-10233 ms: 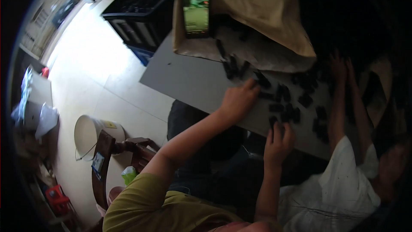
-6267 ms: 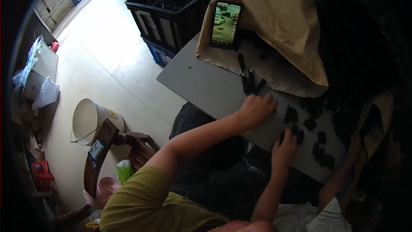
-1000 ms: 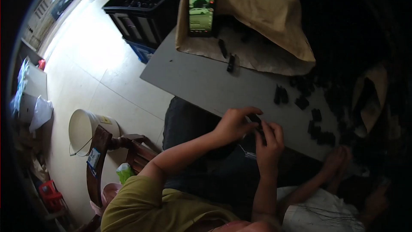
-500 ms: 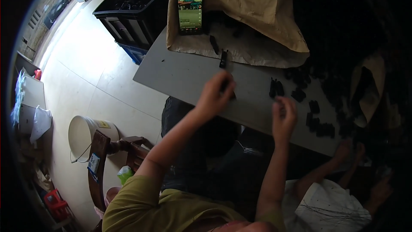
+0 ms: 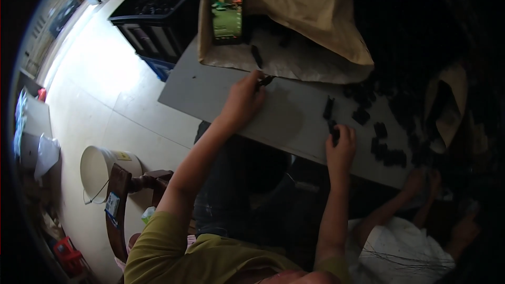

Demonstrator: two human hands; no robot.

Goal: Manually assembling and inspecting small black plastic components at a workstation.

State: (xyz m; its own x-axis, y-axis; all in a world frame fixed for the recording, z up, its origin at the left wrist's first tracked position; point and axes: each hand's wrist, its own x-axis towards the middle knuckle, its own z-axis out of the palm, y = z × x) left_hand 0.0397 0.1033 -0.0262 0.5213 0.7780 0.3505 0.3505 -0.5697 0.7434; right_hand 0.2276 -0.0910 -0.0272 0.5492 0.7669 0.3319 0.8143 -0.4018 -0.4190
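My left hand (image 5: 242, 100) is at the front edge of a brown paper bag, its fingers closed on a small black part (image 5: 266, 81). Farther right over the grey tabletop (image 5: 194, 87), my right hand (image 5: 341, 150) grips another small black part (image 5: 334, 132). Just beyond that hand lies a slim black piece (image 5: 328, 107) on its own. One more dark piece (image 5: 256, 56) rests on the lip of the paper bag (image 5: 321, 31). The exact kind of these parts is too dark to make out.
A lit phone (image 5: 226, 16) leans in the bag's mouth. Clustered black parts (image 5: 386, 150) lie to the right, near another person's hands (image 5: 421, 184). A black crate (image 5: 158, 37) full of dark pieces stands back left. A white bucket (image 5: 97, 171) and wooden chair (image 5: 120, 194) are at left.
My left hand has moved left to the bag's edge and taken hold of the black part there. My right hand has closed on one of the two parts lying side by side.
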